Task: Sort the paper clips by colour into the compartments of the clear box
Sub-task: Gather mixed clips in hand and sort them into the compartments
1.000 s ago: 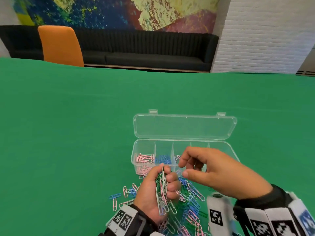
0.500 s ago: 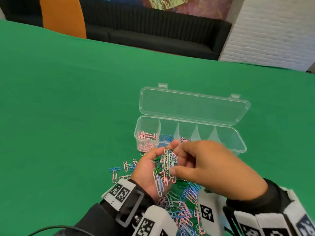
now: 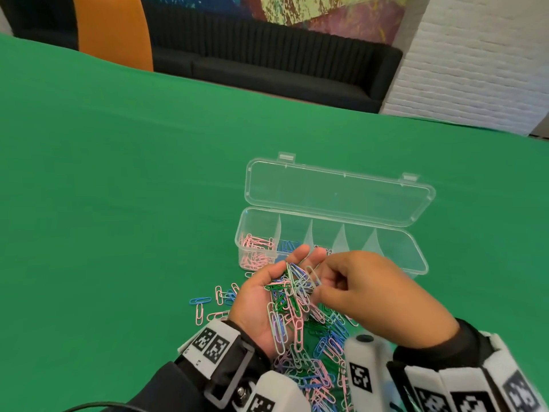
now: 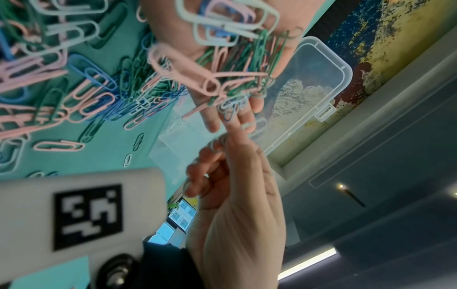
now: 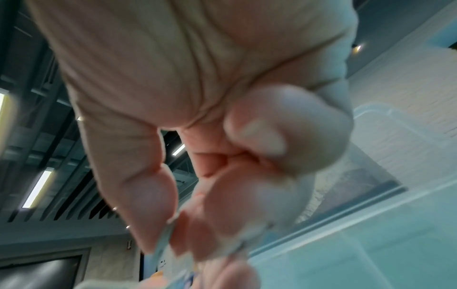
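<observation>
My left hand [image 3: 289,263] lies palm up just in front of the clear box [image 3: 417,264], fingers loosely spread, and carries a tangled bunch of paper clips [image 3: 292,292] in green, pink, blue and pale tones. My right hand [image 3: 319,288] reaches into that bunch from the right and pinches a pale clip [image 5: 168,234] between thumb and fingers. The box's lid [image 3: 338,194] lies open behind it. Pink clips [image 3: 257,245] fill the leftmost compartment, and blue clips [image 3: 285,245] lie in the one beside it. A mixed pile [image 3: 323,352] sits on the table under my hands.
The green table [image 3: 118,203] stretches wide to the left and beyond the box. A few loose clips [image 3: 202,301] lie left of the pile. An orange chair [image 3: 113,28], a black sofa [image 3: 267,55] and a white brick wall [image 3: 475,69] stand past the far edge.
My left hand has uncurled from gripping the bunch upright to carrying it on an open palm. My right hand has come down to the bunch and pinched a clip.
</observation>
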Tool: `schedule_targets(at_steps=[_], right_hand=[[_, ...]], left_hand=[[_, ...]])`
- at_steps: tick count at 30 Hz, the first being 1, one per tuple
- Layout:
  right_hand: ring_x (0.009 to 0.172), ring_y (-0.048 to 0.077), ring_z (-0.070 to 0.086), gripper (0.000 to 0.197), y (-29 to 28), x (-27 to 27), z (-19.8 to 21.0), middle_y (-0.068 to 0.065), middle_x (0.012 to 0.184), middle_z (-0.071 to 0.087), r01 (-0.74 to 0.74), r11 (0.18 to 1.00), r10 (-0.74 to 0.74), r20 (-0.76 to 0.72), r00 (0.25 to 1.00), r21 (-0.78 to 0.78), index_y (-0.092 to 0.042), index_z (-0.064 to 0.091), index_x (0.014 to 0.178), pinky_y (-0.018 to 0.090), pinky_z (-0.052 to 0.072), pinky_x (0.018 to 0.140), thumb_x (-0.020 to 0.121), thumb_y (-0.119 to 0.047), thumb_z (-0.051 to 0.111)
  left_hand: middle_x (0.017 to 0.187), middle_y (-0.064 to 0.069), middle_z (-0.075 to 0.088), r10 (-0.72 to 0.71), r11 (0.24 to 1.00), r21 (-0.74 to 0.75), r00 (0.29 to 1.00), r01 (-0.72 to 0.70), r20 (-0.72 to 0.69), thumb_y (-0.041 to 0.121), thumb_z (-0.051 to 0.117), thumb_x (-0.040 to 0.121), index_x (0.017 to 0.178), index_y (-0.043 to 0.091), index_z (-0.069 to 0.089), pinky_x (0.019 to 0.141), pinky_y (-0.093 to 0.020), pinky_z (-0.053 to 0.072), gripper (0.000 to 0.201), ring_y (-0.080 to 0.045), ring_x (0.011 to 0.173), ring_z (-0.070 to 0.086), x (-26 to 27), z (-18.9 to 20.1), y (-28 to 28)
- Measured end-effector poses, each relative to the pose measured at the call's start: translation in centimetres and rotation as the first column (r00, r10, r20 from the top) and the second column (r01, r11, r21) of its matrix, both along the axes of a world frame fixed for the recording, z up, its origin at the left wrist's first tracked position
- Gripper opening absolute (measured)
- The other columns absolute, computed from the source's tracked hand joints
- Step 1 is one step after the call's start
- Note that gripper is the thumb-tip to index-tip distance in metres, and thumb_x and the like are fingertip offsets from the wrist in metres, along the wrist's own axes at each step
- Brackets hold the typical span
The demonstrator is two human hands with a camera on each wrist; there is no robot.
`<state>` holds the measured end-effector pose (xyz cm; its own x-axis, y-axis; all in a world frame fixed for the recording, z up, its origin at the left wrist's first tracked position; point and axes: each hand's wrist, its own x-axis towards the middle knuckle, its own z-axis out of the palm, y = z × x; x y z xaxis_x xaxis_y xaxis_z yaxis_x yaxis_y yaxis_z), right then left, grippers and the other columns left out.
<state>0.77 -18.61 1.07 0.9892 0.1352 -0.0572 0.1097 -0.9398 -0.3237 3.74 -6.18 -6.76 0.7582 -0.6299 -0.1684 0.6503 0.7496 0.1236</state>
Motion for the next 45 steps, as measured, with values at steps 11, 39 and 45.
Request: schedule_targets(at_steps=[11,39,45], right_hand=[[0.066,0.004,0.049,0.018,0.3,0.3,-0.5,-0.011,0.066,0.055,-0.119,0.99,0.111,0.101,0.989,0.08,-0.03,0.051,0.088,0.022,0.042,0.067,0.08,-0.015,0.057],[0.051,0.003,0.038,0.024,-5.8,0.2,2.3,-0.012,0.053,0.047,-0.034,0.964,0.019,0.06,0.998,0.265,-0.023,0.048,0.063,0.021,0.034,0.055,0.081,-0.018,0.063],[0.055,0.01,0.043,0.009,-7.4,0.2,2.6,-0.006,0.057,0.046,0.027,0.823,-0.002,-0.044,0.999,0.567,-0.025,0.056,0.066,0.024,0.038,0.053,0.072,-0.03,0.061]], left_hand=[[0.092,-0.023,0.07,-0.077,0.996,-0.04,0.997,0.077,0.014,-0.005,0.086,0.037,0.094,-0.008,0.071,0.066,-0.042,0.057,0.059,-0.035,0.075,0.07,0.0,-0.6,0.1],[0.122,-0.027,0.059,-0.091,0.994,0.063,0.996,0.09,0.013,-0.005,0.088,0.029,0.106,-0.008,0.068,0.084,-0.062,0.045,0.08,-0.042,0.105,0.062,0.1,-0.6,0.2],[0.12,-0.027,0.061,-0.079,0.992,0.092,0.997,0.08,-0.013,0.004,0.082,0.053,0.104,-0.008,0.068,0.08,-0.062,0.046,0.054,-0.042,0.103,0.062,-0.1,0.0,0.0]])
